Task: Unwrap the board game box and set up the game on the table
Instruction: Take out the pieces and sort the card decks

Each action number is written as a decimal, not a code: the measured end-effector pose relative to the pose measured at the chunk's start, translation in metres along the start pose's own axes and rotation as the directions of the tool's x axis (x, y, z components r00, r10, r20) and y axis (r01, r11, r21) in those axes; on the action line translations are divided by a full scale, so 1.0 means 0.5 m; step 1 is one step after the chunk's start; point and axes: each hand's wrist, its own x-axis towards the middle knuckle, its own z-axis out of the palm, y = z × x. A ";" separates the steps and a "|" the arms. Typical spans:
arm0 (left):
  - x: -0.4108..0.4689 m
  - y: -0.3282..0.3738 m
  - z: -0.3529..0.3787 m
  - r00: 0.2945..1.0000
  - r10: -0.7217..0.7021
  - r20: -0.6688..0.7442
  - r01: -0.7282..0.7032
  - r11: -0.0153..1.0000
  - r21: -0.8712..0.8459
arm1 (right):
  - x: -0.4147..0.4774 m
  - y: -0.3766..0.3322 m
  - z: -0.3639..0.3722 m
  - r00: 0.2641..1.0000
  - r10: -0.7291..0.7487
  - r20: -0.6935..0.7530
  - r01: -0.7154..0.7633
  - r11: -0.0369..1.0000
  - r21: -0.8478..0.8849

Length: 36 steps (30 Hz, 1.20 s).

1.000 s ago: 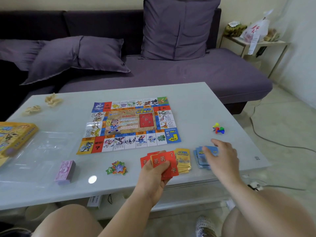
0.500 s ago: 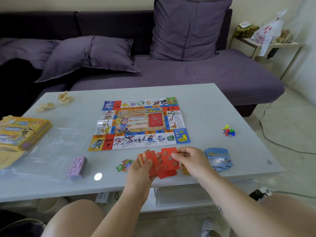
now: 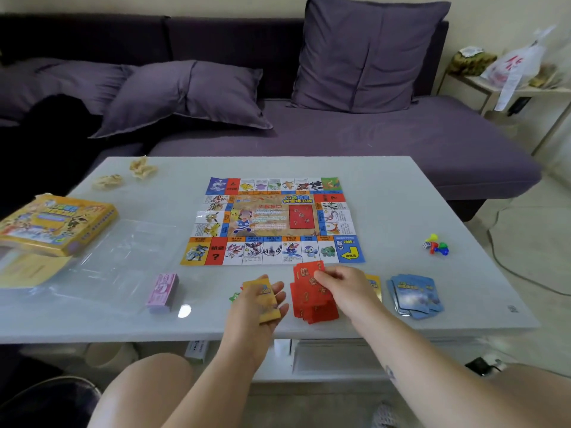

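Card-sorting step. Game board (image 3: 275,220) lies flat mid-tabletop (image 3: 401,196), opened box (image 3: 58,223) at the left edge. Left hand (image 3: 256,307) curls round yellow card stack (image 3: 265,296). Right hand (image 3: 349,290) pinches fanned red cards (image 3: 309,299) near the front edge. Next move probably needs the reds squared up and laid on the board's red slot.

I see a glossy table (image 3: 401,186), clear shiny plastic wrap (image 3: 123,257), a printed paper board (image 3: 272,220) and matt cloth cushions (image 3: 191,94).

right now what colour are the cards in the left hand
The cards are yellow; head view.
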 end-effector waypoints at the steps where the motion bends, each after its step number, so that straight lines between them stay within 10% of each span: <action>1: -0.001 0.006 -0.002 1.000 -0.004 -0.007 0.004 1.000 -0.018 | 0.004 0.001 -0.003 0.998 -0.047 -0.036 0.042 0.992 -0.122; 5: -0.012 0.005 0.008 0.999 0.016 0.050 -0.019 0.997 0.080 | 0.004 0.015 -0.013 0.973 -0.154 -0.171 0.079 0.922 -0.379; 12: -0.025 -0.047 0.045 0.984 -0.026 0.177 -0.015 0.974 0.226 | -0.051 0.019 -0.030 0.986 -0.123 0.113 0.129 0.990 -0.054; 20: -0.037 -0.078 0.073 0.954 -0.099 0.284 0.041 0.978 0.204 | -0.036 0.051 -0.111 0.992 -0.044 0.119 0.055 0.994 -0.090; 30: -0.020 -0.068 0.081 0.984 -0.033 0.174 -0.015 0.964 0.266 | -0.006 0.065 -0.157 0.969 -0.093 -0.229 0.008 0.937 -0.349; 36: -0.023 -0.098 0.114 0.956 -0.111 0.271 0.033 0.961 0.276 | -0.040 0.056 -0.140 0.987 -0.146 0.070 0.157 0.966 -0.205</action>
